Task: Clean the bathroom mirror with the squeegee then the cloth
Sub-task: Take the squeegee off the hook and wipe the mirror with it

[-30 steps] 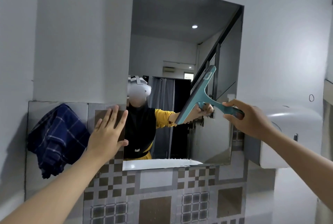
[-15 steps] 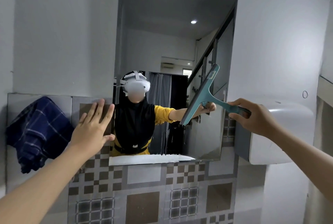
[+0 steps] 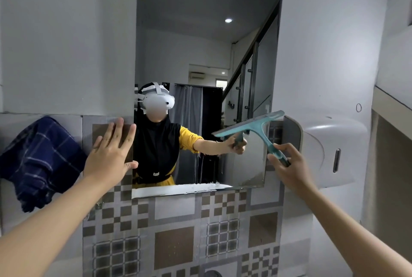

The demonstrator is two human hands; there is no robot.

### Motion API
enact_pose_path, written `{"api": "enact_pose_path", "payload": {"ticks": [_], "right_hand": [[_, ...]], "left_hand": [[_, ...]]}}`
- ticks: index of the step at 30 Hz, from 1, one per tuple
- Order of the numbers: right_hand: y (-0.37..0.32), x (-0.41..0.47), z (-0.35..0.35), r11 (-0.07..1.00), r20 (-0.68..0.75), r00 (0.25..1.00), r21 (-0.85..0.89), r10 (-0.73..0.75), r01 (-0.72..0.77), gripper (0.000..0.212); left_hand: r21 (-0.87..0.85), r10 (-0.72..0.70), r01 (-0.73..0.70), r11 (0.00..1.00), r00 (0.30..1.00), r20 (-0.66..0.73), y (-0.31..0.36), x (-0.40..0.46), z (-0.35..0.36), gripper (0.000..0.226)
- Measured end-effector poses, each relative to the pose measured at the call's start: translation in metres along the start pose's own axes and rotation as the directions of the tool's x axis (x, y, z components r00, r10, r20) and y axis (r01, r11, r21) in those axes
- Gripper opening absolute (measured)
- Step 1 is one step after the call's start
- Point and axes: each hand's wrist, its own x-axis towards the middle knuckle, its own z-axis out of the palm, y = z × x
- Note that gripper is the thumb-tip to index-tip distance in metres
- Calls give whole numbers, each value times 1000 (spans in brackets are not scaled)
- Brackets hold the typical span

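A frameless rectangular mirror (image 3: 200, 42) hangs on the wall above patterned tiles. My right hand (image 3: 289, 167) grips the handle of a teal squeegee (image 3: 252, 126), whose blade lies nearly level against the mirror's lower right part. White foam streaks run along the mirror's bottom edge (image 3: 178, 189). My left hand (image 3: 111, 154) rests flat, fingers spread, on the tiled wall at the mirror's left edge. A dark blue checked cloth (image 3: 40, 160) hangs on the wall to the left of that hand.
A white wall-mounted dispenser (image 3: 330, 151) sticks out right beside the mirror's lower right corner, close to my right hand. A ledge (image 3: 392, 107) runs along the right wall. Brown and grey patterned tiles (image 3: 178, 232) cover the wall below.
The squeegee blade has swung from steeply tilted to nearly level and sits lower on the mirror's right side. My left hand stays pressed on the wall. The camera has moved closer.
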Motion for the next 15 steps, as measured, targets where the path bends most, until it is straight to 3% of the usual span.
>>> {"api": "enact_pose_path", "payload": {"ticks": [6,15], "right_hand": [[-42,-26,38,971,-83,976,150,201,-187,18],[-104,-44,73,800,2,861,367,509,-474,23]], "left_hand": [[-14,5,-5,1000,1000,12,1,0,-1,107],[-76,-21,22,997,1000,16,6,-6,-4,97]]}}
